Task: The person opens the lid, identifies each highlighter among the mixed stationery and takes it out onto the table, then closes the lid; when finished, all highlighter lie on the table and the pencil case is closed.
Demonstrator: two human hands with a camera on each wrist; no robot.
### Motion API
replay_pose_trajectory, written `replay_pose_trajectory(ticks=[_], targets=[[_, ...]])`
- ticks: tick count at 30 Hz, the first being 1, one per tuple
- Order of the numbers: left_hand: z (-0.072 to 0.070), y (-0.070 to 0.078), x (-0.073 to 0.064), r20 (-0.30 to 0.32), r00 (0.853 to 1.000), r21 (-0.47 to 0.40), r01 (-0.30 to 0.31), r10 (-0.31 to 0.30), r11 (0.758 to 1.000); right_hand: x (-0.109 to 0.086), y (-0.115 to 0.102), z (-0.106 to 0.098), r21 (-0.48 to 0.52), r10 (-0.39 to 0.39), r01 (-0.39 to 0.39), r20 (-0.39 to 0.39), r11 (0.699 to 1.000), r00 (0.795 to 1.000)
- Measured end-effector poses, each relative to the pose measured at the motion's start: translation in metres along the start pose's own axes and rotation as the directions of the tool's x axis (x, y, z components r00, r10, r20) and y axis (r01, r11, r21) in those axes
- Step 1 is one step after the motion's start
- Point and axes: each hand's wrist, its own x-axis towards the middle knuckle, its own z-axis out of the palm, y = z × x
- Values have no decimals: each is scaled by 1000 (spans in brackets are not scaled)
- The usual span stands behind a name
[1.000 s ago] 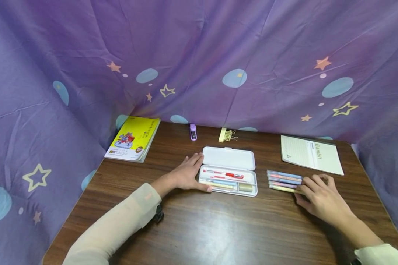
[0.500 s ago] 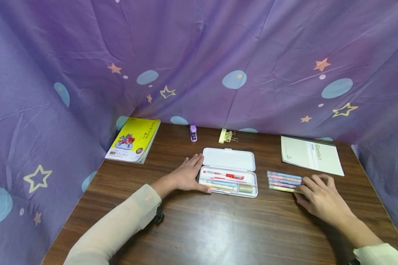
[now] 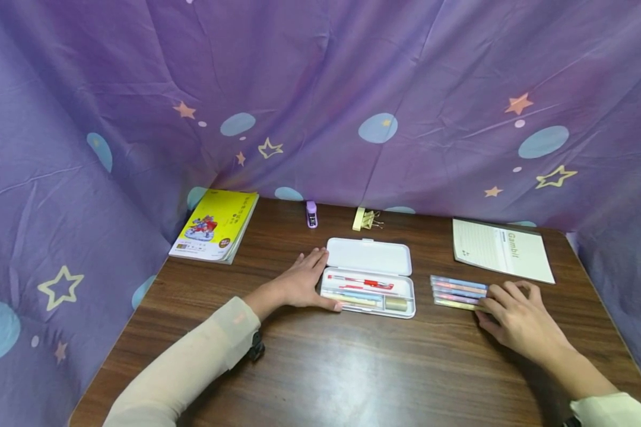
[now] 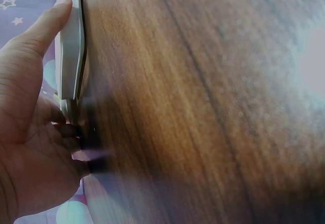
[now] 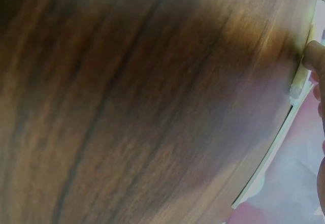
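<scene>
In the head view a white pencil case point(image 3: 368, 258) lies with its lid folded back. Inside are a red pen point(image 3: 371, 284), several pale pens or highlighters point(image 3: 352, 298) and an olive-beige block point(image 3: 396, 304). My left hand point(image 3: 299, 283) rests against its left end, thumb on the front edge and fairly straight fingers by the hinge side. To the right lies a row of several coloured markers point(image 3: 456, 289). My right hand point(image 3: 518, 314) holds their right ends, fingers bent; in the right wrist view the thumb point(image 5: 313, 56) presses the yellow marker point(image 5: 299, 82).
At the back stand a small purple stapler point(image 3: 311, 214) and a pale yellow binder clip point(image 3: 367, 219). A yellow book point(image 3: 219, 222) lies at the back left, a cream notebook point(image 3: 502, 249) at the right. Purple star-printed cloth point(image 3: 320, 101) hangs behind the wooden table point(image 3: 320, 379).
The head view has tilted very slightly, so everything sits a few pixels lower than a second ago. Both hands, the pencil case and the markers keep their places.
</scene>
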Motion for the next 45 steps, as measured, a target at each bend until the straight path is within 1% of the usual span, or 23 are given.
replay_pose_trajectory(ticks=[5, 8, 12, 17, 22, 26, 29, 33, 36, 40, 42, 45], targets=[[1, -1, -1, 0, 1000, 2, -3, 3, 1000, 2, -2, 0, 1, -5, 5, -17, 1000, 1000], [1, -2, -1, 0, 1000, 0, -3, 3, 1000, 3, -3, 0, 0, -5, 5, -12, 1000, 1000], [1, -3, -1, 2, 1000, 4, 5, -5, 1000, 11, -7, 1, 12, -20, 20, -17, 1000, 1000], [0, -3, -1, 4, 1000, 1, 7, -7, 1000, 33, -14, 3, 45, -37, 38, -21, 998, 999], [1, -3, 0, 8, 1000, -4, 2, -2, 1000, 65, -29, 10, 103, -63, 62, 6, 993, 998], [1, -3, 1, 9, 1000, -8, -3, 3, 1000, 96, -48, 16, 148, -102, 97, 24, 984, 994], [1, -4, 2, 9, 1000, -1, -6, 6, 1000, 119, -66, 20, 163, -141, 133, 33, 977, 990], [1, -5, 3, 4, 1000, -3, -14, 14, 1000, 142, -91, 25, 179, -190, 176, 63, 968, 980], [1, -5, 3, 3, 1000, -12, -19, 20, 1000, 152, -106, 28, 201, -230, 207, 96, 957, 968], [1, -5, 2, 6, 1000, -18, -15, 15, 1000, 157, -119, 32, 221, -278, 246, 127, 944, 952], [2, -5, 2, 5, 1000, -19, -12, 12, 1000, 158, -122, 34, 212, -285, 254, 131, 944, 950], [2, -6, 2, 2, 1000, -23, -12, 12, 1000, 157, -124, 36, 189, -275, 247, 135, 950, 952]])
